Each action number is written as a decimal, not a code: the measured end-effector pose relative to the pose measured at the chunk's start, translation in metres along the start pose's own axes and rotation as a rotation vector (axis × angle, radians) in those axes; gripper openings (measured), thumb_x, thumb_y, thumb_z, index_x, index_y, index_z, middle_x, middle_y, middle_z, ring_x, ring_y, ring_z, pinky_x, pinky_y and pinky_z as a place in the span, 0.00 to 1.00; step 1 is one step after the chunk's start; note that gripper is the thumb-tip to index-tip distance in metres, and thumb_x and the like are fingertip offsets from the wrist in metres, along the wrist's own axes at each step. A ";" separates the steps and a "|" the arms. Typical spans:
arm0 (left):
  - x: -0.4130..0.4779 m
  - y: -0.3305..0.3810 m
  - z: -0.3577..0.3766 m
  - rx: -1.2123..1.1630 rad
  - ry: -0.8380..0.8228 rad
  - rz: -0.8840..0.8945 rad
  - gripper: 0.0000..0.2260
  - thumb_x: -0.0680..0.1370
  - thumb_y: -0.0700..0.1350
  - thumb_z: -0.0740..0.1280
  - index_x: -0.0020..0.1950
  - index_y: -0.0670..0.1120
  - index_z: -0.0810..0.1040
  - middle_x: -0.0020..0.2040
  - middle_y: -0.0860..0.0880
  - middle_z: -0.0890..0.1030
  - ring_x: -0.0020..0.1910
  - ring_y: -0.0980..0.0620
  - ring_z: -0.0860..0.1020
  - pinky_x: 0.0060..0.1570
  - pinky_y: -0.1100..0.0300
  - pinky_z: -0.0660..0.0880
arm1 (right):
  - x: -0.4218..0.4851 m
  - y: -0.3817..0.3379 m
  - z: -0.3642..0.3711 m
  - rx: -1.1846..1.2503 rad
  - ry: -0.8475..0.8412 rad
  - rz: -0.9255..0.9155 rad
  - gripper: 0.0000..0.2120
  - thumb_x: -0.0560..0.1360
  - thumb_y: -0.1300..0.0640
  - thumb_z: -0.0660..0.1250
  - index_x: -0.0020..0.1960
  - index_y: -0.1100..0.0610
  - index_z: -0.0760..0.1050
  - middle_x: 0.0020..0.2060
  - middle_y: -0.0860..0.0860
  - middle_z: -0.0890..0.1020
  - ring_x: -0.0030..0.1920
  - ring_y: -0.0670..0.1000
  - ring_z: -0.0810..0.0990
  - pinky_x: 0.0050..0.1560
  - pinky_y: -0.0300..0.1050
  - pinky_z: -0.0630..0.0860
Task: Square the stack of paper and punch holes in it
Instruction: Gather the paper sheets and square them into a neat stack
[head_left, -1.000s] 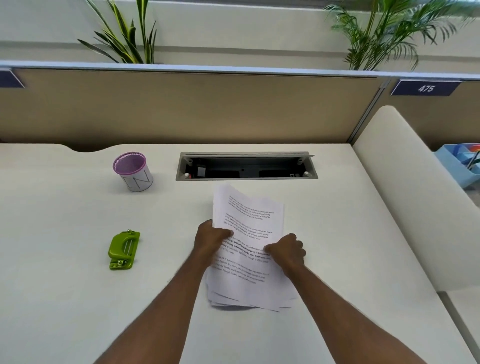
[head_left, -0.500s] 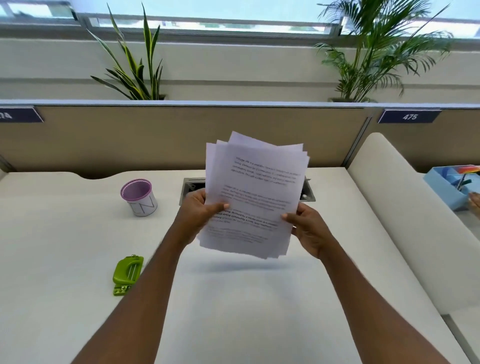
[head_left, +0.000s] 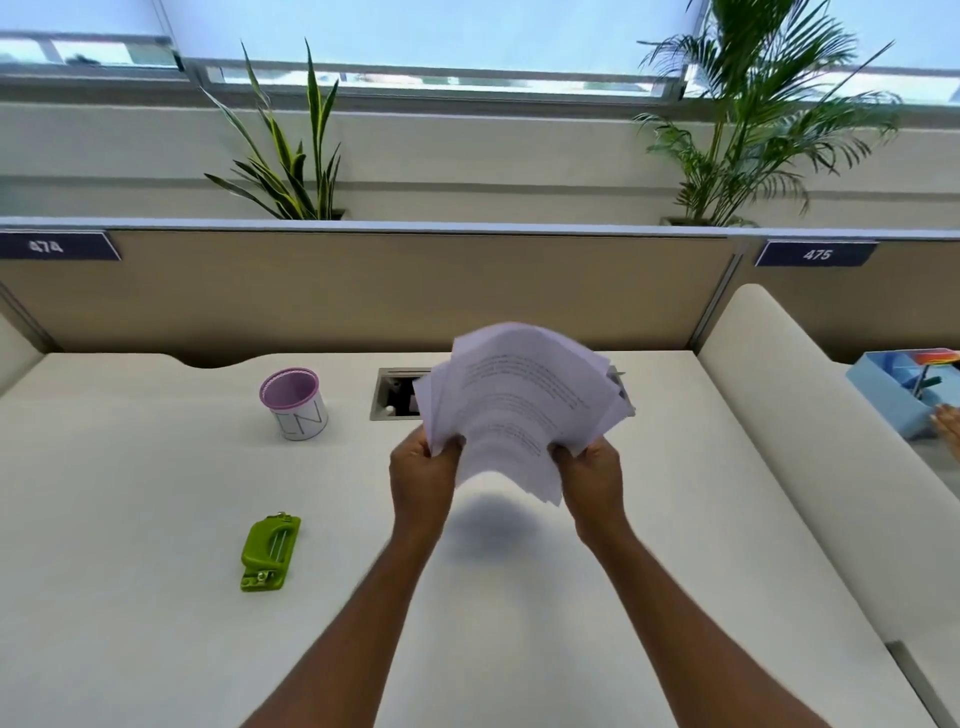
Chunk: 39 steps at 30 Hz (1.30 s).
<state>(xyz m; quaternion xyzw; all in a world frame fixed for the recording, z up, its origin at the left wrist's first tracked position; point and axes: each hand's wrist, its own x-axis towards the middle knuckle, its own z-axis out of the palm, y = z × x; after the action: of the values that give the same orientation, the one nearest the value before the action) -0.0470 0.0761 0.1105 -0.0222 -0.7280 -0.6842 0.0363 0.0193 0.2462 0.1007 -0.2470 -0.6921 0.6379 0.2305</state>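
Forearms reach in from the near edge over the white worktop (head_left: 156, 597). Left hand (head_left: 423, 475) and right hand (head_left: 592, 475) each grip a lower side of the paper stack (head_left: 519, 410), held above the worktop, sheets fanned and blurred. Left of them lies the green hole punch (head_left: 267, 553); farther back stands a purple-rimmed cup (head_left: 294, 397).
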 end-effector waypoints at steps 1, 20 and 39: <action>-0.006 -0.010 0.000 0.017 -0.008 -0.036 0.10 0.72 0.42 0.73 0.33 0.49 0.76 0.30 0.56 0.78 0.27 0.60 0.74 0.25 0.71 0.70 | -0.004 0.009 -0.001 -0.019 0.001 0.021 0.04 0.72 0.62 0.68 0.41 0.63 0.77 0.36 0.61 0.82 0.37 0.53 0.77 0.36 0.47 0.75; -0.016 -0.034 0.003 0.073 -0.054 -0.208 0.11 0.74 0.46 0.71 0.54 0.43 0.81 0.46 0.47 0.84 0.42 0.46 0.82 0.36 0.61 0.77 | -0.008 0.014 0.003 -0.224 -0.067 -0.012 0.07 0.74 0.60 0.61 0.43 0.57 0.78 0.39 0.55 0.84 0.39 0.55 0.82 0.34 0.43 0.76; 0.025 0.024 -0.027 -0.055 -0.174 -0.026 0.03 0.71 0.49 0.73 0.43 0.54 0.81 0.41 0.52 0.86 0.39 0.49 0.85 0.35 0.57 0.82 | 0.018 0.004 -0.028 -0.542 -0.163 -0.149 0.13 0.81 0.58 0.57 0.47 0.63 0.79 0.40 0.53 0.83 0.39 0.53 0.81 0.33 0.40 0.75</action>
<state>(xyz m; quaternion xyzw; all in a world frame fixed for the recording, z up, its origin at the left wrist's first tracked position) -0.0694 0.0505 0.1381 -0.0732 -0.7094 -0.7000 -0.0365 0.0230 0.2792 0.0994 -0.1961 -0.8697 0.4288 0.1461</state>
